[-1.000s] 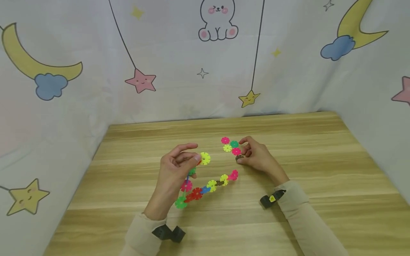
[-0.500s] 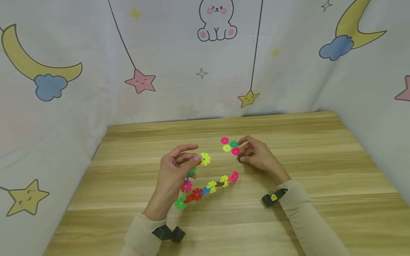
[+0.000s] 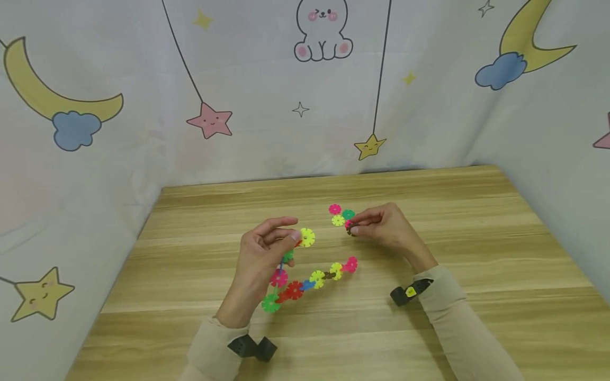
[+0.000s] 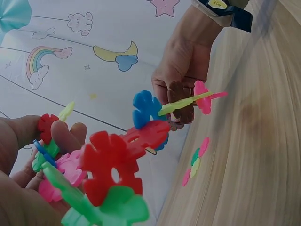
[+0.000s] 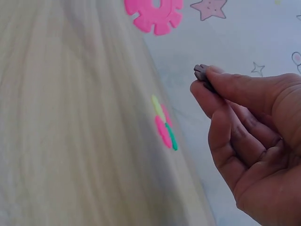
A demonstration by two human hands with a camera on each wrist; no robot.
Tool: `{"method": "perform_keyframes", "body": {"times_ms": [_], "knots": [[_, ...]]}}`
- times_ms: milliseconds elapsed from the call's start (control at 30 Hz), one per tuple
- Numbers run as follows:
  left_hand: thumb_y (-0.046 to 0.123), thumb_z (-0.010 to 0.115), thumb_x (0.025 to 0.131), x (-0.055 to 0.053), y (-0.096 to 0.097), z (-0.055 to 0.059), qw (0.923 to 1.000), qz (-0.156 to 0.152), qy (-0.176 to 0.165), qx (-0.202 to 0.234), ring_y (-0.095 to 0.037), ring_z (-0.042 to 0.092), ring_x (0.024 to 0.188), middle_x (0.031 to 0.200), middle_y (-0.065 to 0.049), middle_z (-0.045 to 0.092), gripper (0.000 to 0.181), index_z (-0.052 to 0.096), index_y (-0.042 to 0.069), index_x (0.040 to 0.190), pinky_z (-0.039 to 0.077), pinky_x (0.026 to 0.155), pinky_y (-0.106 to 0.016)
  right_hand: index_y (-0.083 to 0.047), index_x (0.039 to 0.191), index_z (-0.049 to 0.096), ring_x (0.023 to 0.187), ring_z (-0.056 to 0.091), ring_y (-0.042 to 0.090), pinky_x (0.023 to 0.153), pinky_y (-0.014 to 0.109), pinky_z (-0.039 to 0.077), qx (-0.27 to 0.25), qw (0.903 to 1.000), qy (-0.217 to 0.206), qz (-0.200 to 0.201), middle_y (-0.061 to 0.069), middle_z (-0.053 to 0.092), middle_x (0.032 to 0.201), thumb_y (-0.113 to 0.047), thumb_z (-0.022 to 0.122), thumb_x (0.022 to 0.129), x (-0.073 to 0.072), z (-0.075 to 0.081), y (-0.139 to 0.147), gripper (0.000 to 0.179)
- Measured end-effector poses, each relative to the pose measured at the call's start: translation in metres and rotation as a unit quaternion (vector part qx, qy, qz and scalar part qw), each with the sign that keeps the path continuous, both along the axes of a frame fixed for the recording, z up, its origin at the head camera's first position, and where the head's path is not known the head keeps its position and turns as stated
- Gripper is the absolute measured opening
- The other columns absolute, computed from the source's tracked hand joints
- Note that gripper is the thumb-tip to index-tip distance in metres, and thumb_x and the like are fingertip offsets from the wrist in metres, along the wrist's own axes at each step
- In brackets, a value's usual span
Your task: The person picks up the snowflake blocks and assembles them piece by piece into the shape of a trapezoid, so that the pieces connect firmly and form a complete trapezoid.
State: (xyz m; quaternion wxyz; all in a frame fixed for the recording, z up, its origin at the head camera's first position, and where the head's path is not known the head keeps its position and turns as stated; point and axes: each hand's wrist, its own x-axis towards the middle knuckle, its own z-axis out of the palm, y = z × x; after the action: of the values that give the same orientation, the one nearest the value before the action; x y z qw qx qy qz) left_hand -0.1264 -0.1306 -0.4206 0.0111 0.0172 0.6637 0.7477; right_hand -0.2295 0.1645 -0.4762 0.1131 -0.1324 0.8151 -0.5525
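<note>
My left hand (image 3: 254, 264) pinches a chain of interlocking flower-shaped plastic discs near its upper end, where a yellow disc (image 3: 307, 237) sticks out past the thumb. From there the chain bends down through a green disc (image 3: 270, 303) and a red disc (image 4: 110, 162), then runs right to a pink disc (image 3: 351, 264) at its free end. In my right hand (image 3: 395, 230), thumb and forefinger pinch a single brown disc (image 5: 203, 76), seen nearly edge-on in the right wrist view. That hand is apart from the chain. Part of the chain is hidden behind my left fingers.
Loose discs lie flat behind the right hand on the wood-grain table (image 3: 190, 211): a pink one (image 3: 335, 209), a yellow one (image 3: 338, 220), a teal one (image 3: 349, 215) and another pink one, partly covered. A printed cloth (image 3: 267, 132) encloses the back and sides.
My right hand has lifted the brown disc from beside the loose discs, and its fingers have turned and drawn together around it. The left hand and chain have barely moved.
</note>
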Motion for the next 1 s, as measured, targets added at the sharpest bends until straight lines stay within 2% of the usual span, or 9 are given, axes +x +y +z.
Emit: {"method": "perform_keyframes", "body": {"times_ms": [133,267,367,567,767,1000], "knots": [[0.008,0.076,0.099,-0.001,0.0,0.0,1.0,0.002,-0.003,-0.005,-0.008,0.074,0.082,0.095,0.009,0.08,0.028,0.073,0.004,0.126,0.06,0.058,-0.022,-0.006,0.113,0.084,0.089,0.081,0.012,0.074,0.029,0.065,-0.028,0.9996,-0.003,0.0,0.008,0.085,0.102,-0.018,0.088,0.091,0.002,0.01,-0.002,0.025],[0.008,0.075,0.1,0.0,0.0,0.0,1.0,0.001,-0.002,-0.01,-0.009,0.073,0.087,0.102,0.008,0.08,0.029,0.073,-0.004,0.126,0.06,0.059,-0.021,-0.006,0.113,0.084,0.087,0.082,0.022,0.068,0.033,0.064,-0.049,0.9988,0.003,0.004,0.004,0.086,0.097,-0.016,0.087,0.091,0.005,0.018,-0.004,0.024],[0.008,0.075,0.1,0.0,0.0,0.0,0.9999,0.0,-0.004,-0.011,-0.01,0.072,0.088,0.105,0.007,0.08,0.028,0.074,-0.005,0.125,0.059,0.059,-0.021,-0.003,0.114,0.083,0.087,0.083,0.023,0.07,0.035,0.065,-0.07,0.9975,0.007,0.011,-0.001,0.085,0.095,-0.013,0.086,0.092,0.008,0.024,-0.005,0.024],[0.01,0.075,0.1,0.0,0.001,0.0,0.9999,-0.002,-0.011,-0.009,-0.012,0.07,0.088,0.108,0.005,0.081,0.026,0.076,-0.002,0.124,0.06,0.059,-0.022,0.005,0.118,0.079,0.082,0.082,0.013,0.073,0.032,0.067,-0.111,0.9933,0.017,0.028,-0.004,0.085,0.095,-0.005,0.084,0.092,0.017,0.036,-0.011,0.028],[0.011,0.075,0.101,0.0,0.001,-0.001,0.9998,-0.003,-0.015,-0.011,-0.013,0.07,0.089,0.109,0.004,0.081,0.026,0.077,-0.001,0.123,0.06,0.059,-0.023,0.001,0.117,0.081,0.085,0.083,0.017,0.073,0.028,0.066,-0.12,0.9917,0.024,0.038,-0.003,0.085,0.096,-0.006,0.086,0.091,0.027,0.048,-0.019,0.028],[0.011,0.077,0.1,0.0,0.001,0.0,0.9997,-0.006,-0.019,-0.012,-0.016,0.071,0.09,0.107,0.005,0.081,0.026,0.077,-0.001,0.122,0.06,0.059,-0.023,0.003,0.113,0.081,0.089,0.084,0.021,0.081,0.034,0.069,-0.146,0.9866,0.041,0.06,0.0,0.086,0.098,-0.003,0.086,0.089,0.034,0.055,-0.026,0.025]]}}
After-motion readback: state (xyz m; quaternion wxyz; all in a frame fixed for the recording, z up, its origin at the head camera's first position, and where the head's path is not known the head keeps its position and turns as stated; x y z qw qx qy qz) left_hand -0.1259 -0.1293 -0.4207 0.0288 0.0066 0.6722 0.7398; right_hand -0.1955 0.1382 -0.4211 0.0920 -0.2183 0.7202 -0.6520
